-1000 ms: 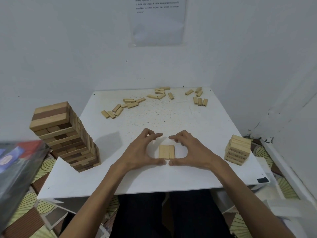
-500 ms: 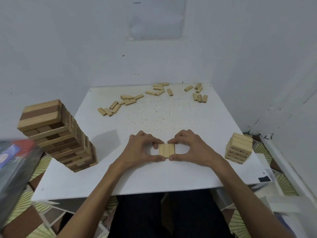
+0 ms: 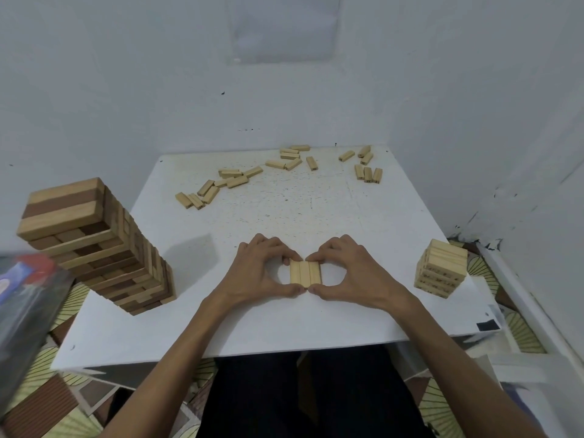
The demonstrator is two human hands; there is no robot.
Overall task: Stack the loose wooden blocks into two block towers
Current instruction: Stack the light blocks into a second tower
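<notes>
Three pale wooden blocks (image 3: 305, 273) lie side by side as one flat row on the white table (image 3: 284, 324), near its front edge. My left hand (image 3: 257, 273) and my right hand (image 3: 350, 271) frame this row, fingertips pinching its far end and thumbs pressing its near end. Thumbs and forefingers of the two hands nearly meet. Several loose blocks (image 3: 221, 183) lie scattered at the back left and more loose blocks (image 3: 366, 172) at the back right.
A tall leaning tower of light and dark blocks (image 3: 94, 248) stands at the table's left edge. A short stack of pale blocks (image 3: 442, 268) sits at the right edge. A blurred dark box (image 3: 25, 311) intrudes at far left. Walls close in behind and on the right.
Both hands have closed in around the three-block row, squeezing it together; fingertips and thumbs now touch its ends. The view has tilted slightly.
</notes>
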